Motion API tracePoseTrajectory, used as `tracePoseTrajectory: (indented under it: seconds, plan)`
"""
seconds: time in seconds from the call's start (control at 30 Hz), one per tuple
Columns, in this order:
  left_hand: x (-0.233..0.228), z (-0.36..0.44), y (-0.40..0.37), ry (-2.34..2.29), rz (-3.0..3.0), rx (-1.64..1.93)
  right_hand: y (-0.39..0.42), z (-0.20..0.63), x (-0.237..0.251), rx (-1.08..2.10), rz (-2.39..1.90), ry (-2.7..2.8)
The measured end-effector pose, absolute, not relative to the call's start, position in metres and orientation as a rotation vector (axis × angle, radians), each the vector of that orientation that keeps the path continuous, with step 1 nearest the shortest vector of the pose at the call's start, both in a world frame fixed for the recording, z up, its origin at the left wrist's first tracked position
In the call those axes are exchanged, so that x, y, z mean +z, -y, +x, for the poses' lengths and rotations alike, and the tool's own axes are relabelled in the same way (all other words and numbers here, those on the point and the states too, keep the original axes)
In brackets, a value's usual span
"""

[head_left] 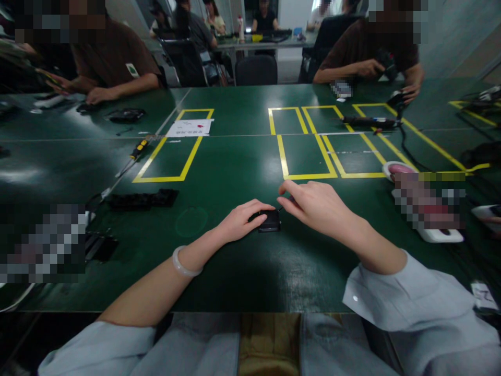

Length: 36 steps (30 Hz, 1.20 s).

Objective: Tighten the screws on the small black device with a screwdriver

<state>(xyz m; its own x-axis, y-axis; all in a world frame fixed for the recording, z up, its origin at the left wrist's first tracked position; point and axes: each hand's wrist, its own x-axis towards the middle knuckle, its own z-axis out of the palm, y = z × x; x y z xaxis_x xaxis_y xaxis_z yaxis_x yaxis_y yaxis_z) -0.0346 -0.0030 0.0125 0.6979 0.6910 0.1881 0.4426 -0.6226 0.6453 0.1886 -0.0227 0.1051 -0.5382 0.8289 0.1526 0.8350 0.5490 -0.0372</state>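
Note:
A small black box-shaped device (271,223) lies on the green table in front of me. My left hand (246,219) grips it from the left, fingers over its top and thumb along the near side. Just to its right, my right hand (315,204) is closed in a pinch at the device's upper right corner. A thin dark piece shows between thumb and forefinger there, too small to name. The far side of the device is hidden by my left fingers.
The green table (235,162) bears yellow tape outlines. Left stand a black strip-shaped object (143,199) and a yellow-black screwdriver (140,150). A paper label (190,127) lies farther back. A white stand (442,235) is at right. Two people work across the table.

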Motion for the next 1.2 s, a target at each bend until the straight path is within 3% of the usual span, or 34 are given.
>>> tracePoseTrajectory:
  seconds: [0.93,1.2]
  plan:
    - [0.0135,-0.0344,0.0033,-0.873,2.341,0.57,0.0235,0.1906,0.1054,-0.028,-1.373,2.641]
    - [0.0135,-0.0351,0.0034,-0.873,2.343,0.564,0.0216,0.1883,0.1051,-0.155,-1.472,2.689]
